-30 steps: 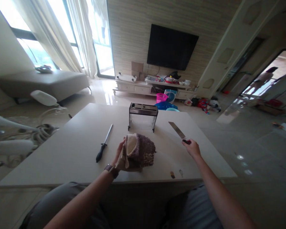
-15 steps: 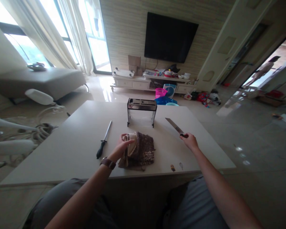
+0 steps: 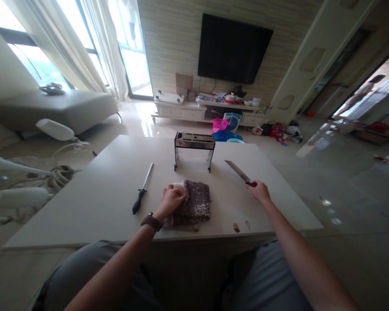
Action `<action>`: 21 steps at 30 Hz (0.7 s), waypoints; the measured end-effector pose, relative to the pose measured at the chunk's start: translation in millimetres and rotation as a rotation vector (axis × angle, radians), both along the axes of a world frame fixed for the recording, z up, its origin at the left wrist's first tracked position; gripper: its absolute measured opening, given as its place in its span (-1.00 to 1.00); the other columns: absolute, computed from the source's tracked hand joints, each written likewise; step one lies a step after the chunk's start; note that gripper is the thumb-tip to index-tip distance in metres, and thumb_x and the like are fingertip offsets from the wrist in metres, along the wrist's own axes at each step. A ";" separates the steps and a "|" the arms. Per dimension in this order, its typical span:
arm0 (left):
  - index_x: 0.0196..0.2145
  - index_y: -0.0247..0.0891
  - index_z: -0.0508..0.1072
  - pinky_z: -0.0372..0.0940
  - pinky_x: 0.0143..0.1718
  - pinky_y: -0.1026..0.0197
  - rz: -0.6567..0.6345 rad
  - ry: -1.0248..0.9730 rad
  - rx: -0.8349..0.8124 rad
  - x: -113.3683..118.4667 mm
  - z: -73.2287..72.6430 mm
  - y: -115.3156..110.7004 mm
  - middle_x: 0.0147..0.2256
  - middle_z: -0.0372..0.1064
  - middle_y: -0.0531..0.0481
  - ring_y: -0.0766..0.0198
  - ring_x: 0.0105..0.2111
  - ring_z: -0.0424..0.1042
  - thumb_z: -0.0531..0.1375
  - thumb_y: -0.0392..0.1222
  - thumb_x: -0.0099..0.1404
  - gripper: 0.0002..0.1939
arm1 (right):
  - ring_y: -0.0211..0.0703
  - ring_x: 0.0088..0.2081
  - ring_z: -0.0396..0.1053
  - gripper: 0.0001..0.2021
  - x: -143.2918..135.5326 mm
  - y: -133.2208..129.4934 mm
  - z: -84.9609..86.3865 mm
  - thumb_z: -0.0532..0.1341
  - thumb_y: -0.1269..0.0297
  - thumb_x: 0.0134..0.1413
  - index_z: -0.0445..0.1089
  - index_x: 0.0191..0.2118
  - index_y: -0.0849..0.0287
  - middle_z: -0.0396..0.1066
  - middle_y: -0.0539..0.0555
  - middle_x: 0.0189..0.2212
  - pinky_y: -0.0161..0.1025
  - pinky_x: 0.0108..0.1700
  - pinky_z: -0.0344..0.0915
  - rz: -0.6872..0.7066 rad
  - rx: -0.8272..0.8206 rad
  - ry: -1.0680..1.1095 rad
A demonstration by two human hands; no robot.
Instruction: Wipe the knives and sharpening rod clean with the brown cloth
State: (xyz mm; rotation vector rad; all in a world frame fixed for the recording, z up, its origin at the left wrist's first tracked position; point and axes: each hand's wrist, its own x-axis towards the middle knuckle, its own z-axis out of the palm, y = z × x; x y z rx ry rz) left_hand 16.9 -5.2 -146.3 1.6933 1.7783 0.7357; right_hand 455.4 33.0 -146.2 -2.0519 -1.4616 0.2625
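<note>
Towel (image 3: 199,203), brown with a cream part, lies folded on a white tabletop (image 3: 110,172); take it as the centre of a clock, with twelve farthest from the person. The left hand (image 3: 172,199), wearing a brown wristwatch (image 3: 151,221), is on the towel's nine o'clock side. Its fingers are bent against the cloth; whether they pinch it or only press cannot be told.

At about three o'clock, the right hand (image 3: 258,191) has its fingers closed around the dark handle of a knife (image 3: 238,170). The broad blade points from the hand toward ten o'clock. It is unclear whether the blade touches the tabletop.

At twelve o'clock, just beyond the towel, a slotted knife block (image 3: 194,142) with clear sides stands upright. Between nine and ten, a sharpening rod (image 3: 143,188) lies with its black handle toward the person. At four o'clock, near the tabletop's edge, are two small objects (image 3: 236,227), too small to identify. A dark television (image 3: 235,48) hangs on the far wall, toward half past twelve.
</note>
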 end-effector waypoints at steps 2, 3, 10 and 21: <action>-0.33 -0.20 0.63 0.14 0.15 -0.13 0.009 -0.012 0.005 -2.4 0.7 -0.2 0.10 0.29 -0.25 -0.27 0.16 0.18 0.36 0.02 0.11 -0.74 | -0.05 -0.35 0.46 -0.72 -0.2 -0.1 0.2 0.33 0.02 -0.12 0.49 -0.39 0.14 0.57 0.17 -0.38 -0.22 -0.31 0.25 0.001 0.001 -0.001; -0.31 -0.20 0.63 0.14 0.16 -0.14 0.007 -0.017 0.005 -3.0 1.1 -1.0 0.11 0.28 -0.25 -0.28 0.17 0.16 0.38 0.04 0.07 -0.71 | -0.05 -0.35 0.46 -0.72 -0.5 -0.1 0.4 0.33 0.02 -0.11 0.49 -0.39 0.14 0.57 0.17 -0.38 -0.22 -0.30 0.25 0.001 0.001 0.000; -0.50 -0.19 0.59 0.15 0.12 -0.18 -0.024 0.007 -0.026 0.7 5.0 -5.9 0.07 0.33 -0.23 -0.30 0.13 0.20 0.35 -0.05 0.08 -0.83 | -0.05 -0.34 0.46 -0.73 -2.8 -0.5 1.5 0.34 0.03 -0.11 0.48 -0.40 0.13 0.56 0.16 -0.39 -0.21 -0.29 0.24 -0.007 -0.010 -0.002; -0.63 -0.24 0.45 0.29 -0.13 0.10 -0.160 0.084 0.010 -31.0 14.9 1.8 -0.33 0.33 -0.06 0.09 -0.26 0.37 0.29 -0.25 0.00 -0.88 | -0.07 -0.37 0.46 -0.71 -0.5 2.2 -0.1 0.33 0.01 -0.14 0.49 -0.40 0.14 0.56 0.14 -0.41 -0.22 -0.33 0.25 0.007 0.010 0.002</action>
